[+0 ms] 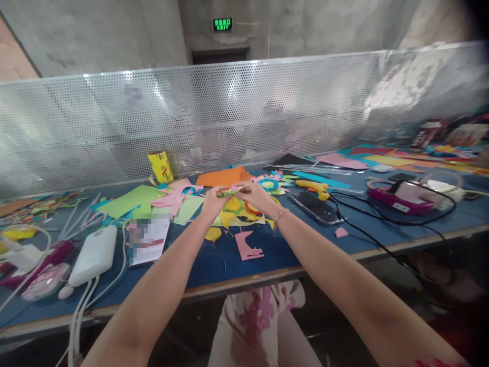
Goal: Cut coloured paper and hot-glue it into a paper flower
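Note:
Both hands meet over the middle of the blue table, with a small green paper piece (228, 193) between their fingertips. My left hand (214, 198) pinches its left side, and my right hand (252, 194) closes on its right side. Just beneath them lie yellow paper cutouts (228, 219) and a round piece with a red ring. A pink paper scrap (248, 246) with cut strips rests nearer the table's front edge. Behind my hands is an orange sheet (223, 177). The fingers partly cover the green piece.
A yellow glue gun (314, 188) and a dark phone (317, 207) lie to the right, near black cables and a purple power strip (399, 200). On the left are a lit phone (151, 239) and white power bank (93, 255). A perforated metal screen (214, 117) stands behind.

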`<state>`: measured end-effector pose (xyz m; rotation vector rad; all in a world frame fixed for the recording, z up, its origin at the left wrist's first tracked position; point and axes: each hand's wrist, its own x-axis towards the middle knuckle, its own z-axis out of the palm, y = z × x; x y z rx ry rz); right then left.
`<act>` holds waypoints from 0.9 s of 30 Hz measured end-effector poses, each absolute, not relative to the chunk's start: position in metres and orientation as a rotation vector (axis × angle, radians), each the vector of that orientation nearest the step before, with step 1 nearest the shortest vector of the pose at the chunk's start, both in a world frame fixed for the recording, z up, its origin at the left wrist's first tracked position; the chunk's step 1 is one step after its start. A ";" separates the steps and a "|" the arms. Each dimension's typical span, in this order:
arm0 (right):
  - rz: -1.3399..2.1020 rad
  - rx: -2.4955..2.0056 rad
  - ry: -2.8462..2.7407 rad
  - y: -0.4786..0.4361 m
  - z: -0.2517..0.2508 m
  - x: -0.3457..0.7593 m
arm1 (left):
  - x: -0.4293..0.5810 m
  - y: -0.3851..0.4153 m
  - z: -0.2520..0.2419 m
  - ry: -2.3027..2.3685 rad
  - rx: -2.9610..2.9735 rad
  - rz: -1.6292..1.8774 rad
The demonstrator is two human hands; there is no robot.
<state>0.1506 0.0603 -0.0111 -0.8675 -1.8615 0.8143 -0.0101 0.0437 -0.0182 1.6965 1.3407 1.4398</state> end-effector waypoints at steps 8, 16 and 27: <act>0.853 -0.842 -1.831 0.062 -0.014 0.151 | -0.010 0.049 -0.023 1.217 1.701 1.461; 0.799 -0.855 -1.869 0.060 -0.012 0.153 | -0.006 0.041 -0.017 1.246 1.681 1.458; 0.916 -0.874 -1.799 0.049 -0.003 0.150 | 0.000 0.037 -0.014 1.095 1.438 1.489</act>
